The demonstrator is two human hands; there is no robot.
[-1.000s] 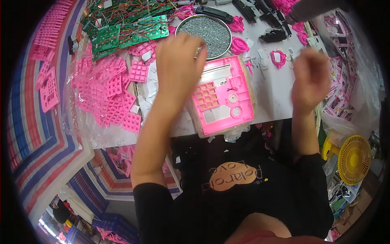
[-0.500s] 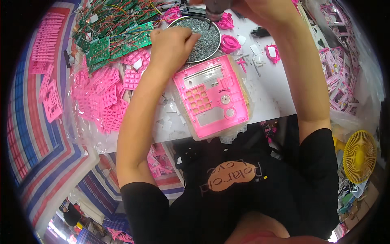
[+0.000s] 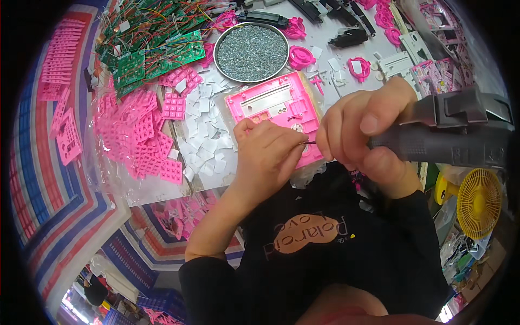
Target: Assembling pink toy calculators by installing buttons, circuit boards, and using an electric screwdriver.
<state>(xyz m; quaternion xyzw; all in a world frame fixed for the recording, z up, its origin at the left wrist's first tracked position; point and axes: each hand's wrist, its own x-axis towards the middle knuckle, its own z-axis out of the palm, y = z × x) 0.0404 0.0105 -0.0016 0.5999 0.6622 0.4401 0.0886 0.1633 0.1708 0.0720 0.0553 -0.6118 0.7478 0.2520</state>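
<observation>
In my right hand (image 3: 368,127) is a dark grey electric screwdriver (image 3: 444,141), lying nearly level with its thin bit pointing left. My left hand (image 3: 268,151) rests over a pink plastic housing (image 3: 303,108), thumb and forefinger pinched at the bit's tip; whatever they hold there is too small to make out. The housing lies open side up on a pad wrapped in clear plastic, its lower part covered by my hands. Just beyond it stands a round metal dish (image 3: 252,80) full of small screws.
Wired green circuit boards (image 3: 176,54) are heaped at the far left. Nearer lie pink keypads (image 3: 146,130) and white paper squares (image 3: 203,138). Pink rings (image 3: 301,57) and black plastic parts (image 3: 349,38) lie beyond the housing. A yellow fan (image 3: 479,203) stands at right.
Both hands have come back from the screw dish to the near part of the housing. The screwdriver has swung from the dish to a nearly level position at right.
</observation>
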